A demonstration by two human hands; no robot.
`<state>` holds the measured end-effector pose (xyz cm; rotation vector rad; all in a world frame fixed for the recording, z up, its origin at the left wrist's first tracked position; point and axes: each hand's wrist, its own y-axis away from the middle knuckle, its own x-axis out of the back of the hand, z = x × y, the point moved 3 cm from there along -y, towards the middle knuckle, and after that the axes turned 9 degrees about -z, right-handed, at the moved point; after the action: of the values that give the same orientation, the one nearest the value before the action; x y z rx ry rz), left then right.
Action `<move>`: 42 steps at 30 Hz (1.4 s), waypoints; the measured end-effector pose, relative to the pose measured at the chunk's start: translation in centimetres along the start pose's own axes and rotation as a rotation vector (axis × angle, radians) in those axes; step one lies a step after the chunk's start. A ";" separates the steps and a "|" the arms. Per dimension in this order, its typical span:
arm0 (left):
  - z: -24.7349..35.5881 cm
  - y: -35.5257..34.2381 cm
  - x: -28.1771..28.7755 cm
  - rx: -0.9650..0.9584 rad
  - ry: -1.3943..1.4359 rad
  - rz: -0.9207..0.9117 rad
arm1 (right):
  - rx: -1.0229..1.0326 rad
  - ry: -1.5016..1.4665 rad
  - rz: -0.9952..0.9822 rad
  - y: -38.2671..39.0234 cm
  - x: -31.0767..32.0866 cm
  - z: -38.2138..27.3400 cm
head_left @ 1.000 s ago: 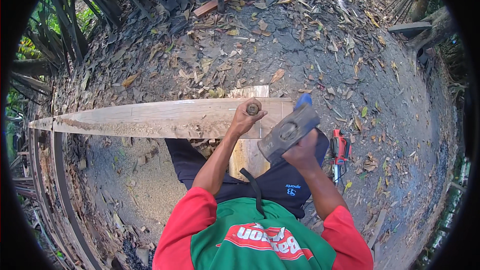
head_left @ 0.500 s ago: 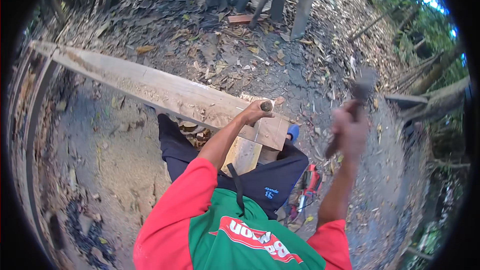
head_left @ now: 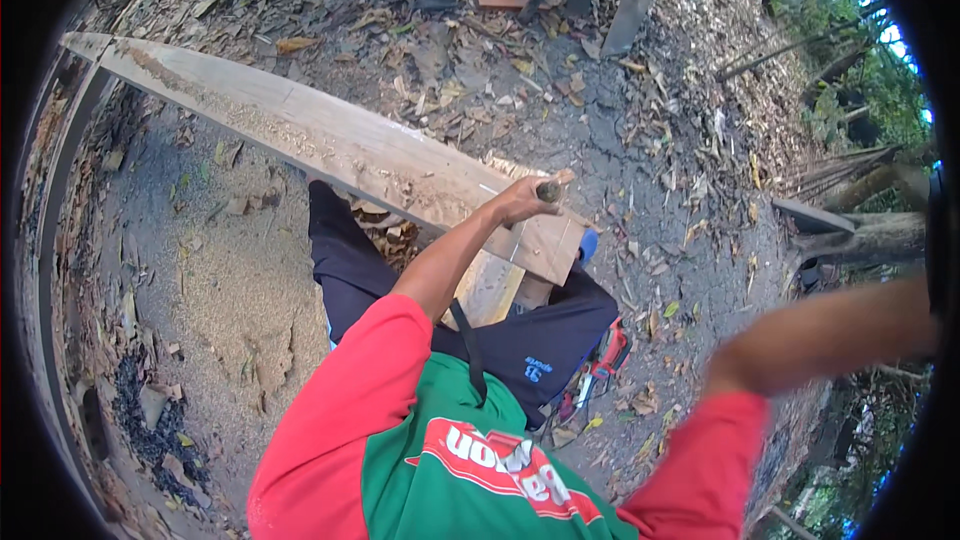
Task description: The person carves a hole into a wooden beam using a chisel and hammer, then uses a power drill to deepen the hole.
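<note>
My left hand [head_left: 518, 202] is closed around an upright chisel [head_left: 548, 191]; only the round butt of its handle shows, and the blade is hidden beneath my fist. It stands over the near end of a long squared timber beam [head_left: 380, 160], close to pencil lines drawn across the wood. Sawdust and small chips lie on the beam's top. A yellowish wood block [head_left: 488, 290] supports that end between my legs. My right forearm [head_left: 830, 335] is flung out to the right, blurred, and the hand lies beyond the picture's edge.
A red-and-grey tool [head_left: 608, 352] lies on the ground by my right knee. Sawdust [head_left: 245, 290] covers the soil at left. The beam's far end meets a dark rail [head_left: 75, 150]. Posts [head_left: 638, 0] and a log [head_left: 885, 238] stand around the leaf-strewn ground.
My right hand, holding a hammer half a second ago, has swung right and out of view. My left hand keeps its hold on the chisel, now slightly more tilted.
</note>
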<state>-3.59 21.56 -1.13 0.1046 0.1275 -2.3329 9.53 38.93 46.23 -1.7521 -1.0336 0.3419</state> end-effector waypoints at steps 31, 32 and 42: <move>1.8 -1.6 0.4 0.215 -0.307 -0.028 | -1.399 0.208 -1.335 48.9 -10.1 9.4; 1.4 -1.2 0.9 0.205 -0.295 -0.022 | -1.409 0.159 -1.323 48.7 -10.2 9.5; 0.7 0.6 2.5 0.057 -0.236 0.064 | -1.246 -0.104 -0.628 26.2 -3.0 8.1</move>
<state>-4.90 19.25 -0.74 -0.1364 -0.0589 -2.2657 15.09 39.02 19.23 -2.2712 -2.0346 -0.7918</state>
